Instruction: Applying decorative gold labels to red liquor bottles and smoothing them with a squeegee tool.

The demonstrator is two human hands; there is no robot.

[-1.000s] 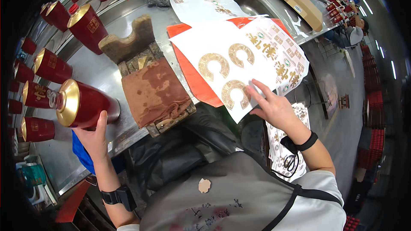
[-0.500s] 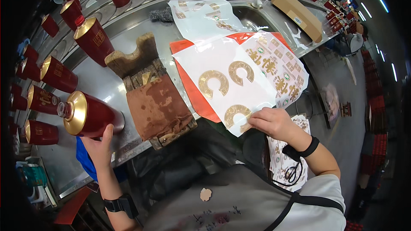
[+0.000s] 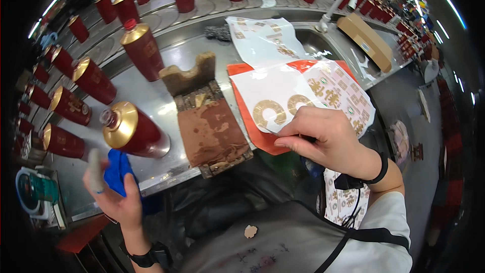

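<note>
A dark red bottle (image 3: 135, 132) with a gold shoulder lies tilted on the steel counter (image 3: 166, 106), next to a worn brown wooden cradle (image 3: 204, 119). My left hand (image 3: 112, 192) hangs just below the bottle, fingers apart, off the bottle, over a blue cloth (image 3: 117, 171). My right hand (image 3: 326, 139) pinches the near edge of a white sticker sheet (image 3: 283, 98) that carries gold ring-shaped labels (image 3: 269, 112). That sheet lies on an orange pad (image 3: 252, 131).
Several upright red bottles (image 3: 142, 53) with gold tops stand along the left and back of the counter. More printed label sheets (image 3: 262, 38) lie by a sink and tap (image 3: 333, 5). A cardboard box (image 3: 369, 40) sits at the far right.
My left hand has let go of the red bottle and dropped below it. My right hand slid down the sticker sheet and now pinches its near edge.
</note>
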